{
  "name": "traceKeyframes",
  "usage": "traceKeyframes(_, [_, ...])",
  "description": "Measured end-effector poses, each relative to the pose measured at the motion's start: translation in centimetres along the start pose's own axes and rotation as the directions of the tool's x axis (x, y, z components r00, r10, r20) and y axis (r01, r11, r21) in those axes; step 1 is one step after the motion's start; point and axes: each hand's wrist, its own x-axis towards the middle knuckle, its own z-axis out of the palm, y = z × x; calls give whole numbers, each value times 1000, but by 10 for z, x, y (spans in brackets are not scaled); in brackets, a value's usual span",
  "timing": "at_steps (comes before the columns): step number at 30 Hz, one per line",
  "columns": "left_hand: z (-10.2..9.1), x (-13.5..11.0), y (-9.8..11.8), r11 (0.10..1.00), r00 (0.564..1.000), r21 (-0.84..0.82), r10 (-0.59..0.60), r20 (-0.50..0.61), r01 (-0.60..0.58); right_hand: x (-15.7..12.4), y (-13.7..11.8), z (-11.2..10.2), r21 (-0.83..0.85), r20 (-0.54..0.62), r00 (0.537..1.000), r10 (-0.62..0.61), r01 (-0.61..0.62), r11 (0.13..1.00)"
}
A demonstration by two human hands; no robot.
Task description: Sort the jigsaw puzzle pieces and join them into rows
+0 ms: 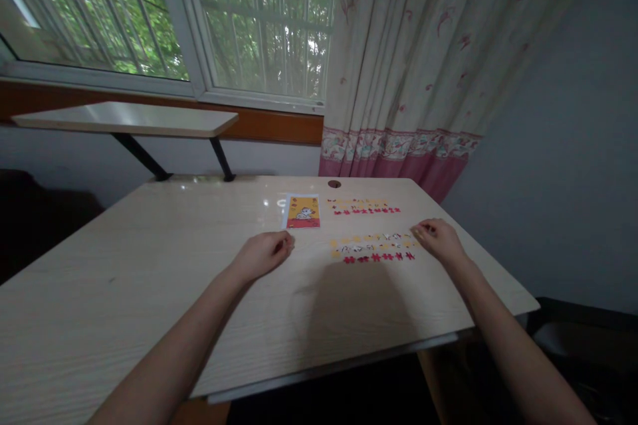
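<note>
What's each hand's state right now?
Left hand: curled on the table, contents cannot be told.
Right hand: at the end of the puzzle pieces, grip cannot be told.

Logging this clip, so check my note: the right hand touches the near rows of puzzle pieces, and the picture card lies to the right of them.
One slip: the picture card lies to the left of the puzzle pieces, not the right. The right hand does touch the near rows. The head view shows it.
</note>
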Motion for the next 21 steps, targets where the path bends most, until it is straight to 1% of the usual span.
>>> traceKeyframes(1, [-1,0,1,999,1000,24,-26,-11,26,8,-10,0,17,22,999,-23,23,1000])
traceKeyframes(3, [-2,0,1,990,993,90,-107,-44,110,25,-33,1,57,109,987,-116,110,992])
traceKeyframes(5, [-3,0,-1,970,979,144,-187,-82,197,43,-58,4,101,196,955,-222,205,973])
traceKeyframes(7, [-4,1,-5,956,969,176,-214,-124,234,58,-83,9,148,244,929,-279,249,957])
traceKeyframes(10, [0,3,-15,956,973,230,-144,-180,184,78,-113,22,199,312,894,-322,270,942])
traceKeyframes(13, [7,5,-25,965,982,242,-54,-180,98,95,-135,38,190,358,878,-317,264,946])
traceKeyframes(17, [18,8,-30,986,995,164,32,-92,-16,123,-155,57,119,390,881,-268,241,963])
traceKeyframes(21, [21,7,-27,991,999,132,34,-18,-31,145,-170,74,76,388,892,-233,221,972])
